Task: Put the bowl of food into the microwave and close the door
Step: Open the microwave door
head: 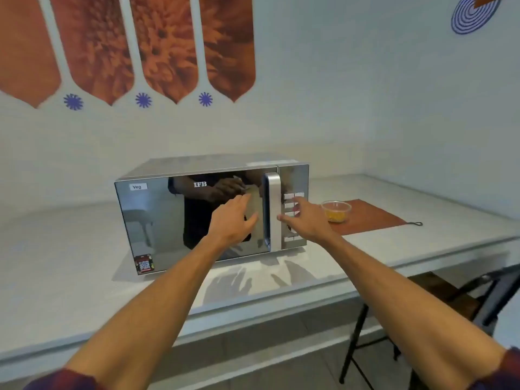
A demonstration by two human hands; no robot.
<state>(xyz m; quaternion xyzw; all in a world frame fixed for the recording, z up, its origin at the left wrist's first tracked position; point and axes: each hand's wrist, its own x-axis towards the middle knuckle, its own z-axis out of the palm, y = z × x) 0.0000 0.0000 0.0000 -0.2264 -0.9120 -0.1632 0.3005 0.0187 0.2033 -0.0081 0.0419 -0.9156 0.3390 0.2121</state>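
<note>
A silver microwave (157,220) with a mirrored door stands on the grey counter (56,277), its door closed. My left hand (233,220) is spread in front of the door glass, just left of the vertical silver handle (273,212). My right hand (305,220) reaches in from the right, fingers at the handle's right edge in front of the button panel, holding nothing. A clear plastic bowl (336,211) with yellow food sits to the right of the microwave on an orange mat (371,218).
The counter runs into a corner at the right, with walls behind and to the right. A black folding chair (478,294) stands below the counter's front edge at the right. A small cord loop (416,223) sticks out from the mat's right corner.
</note>
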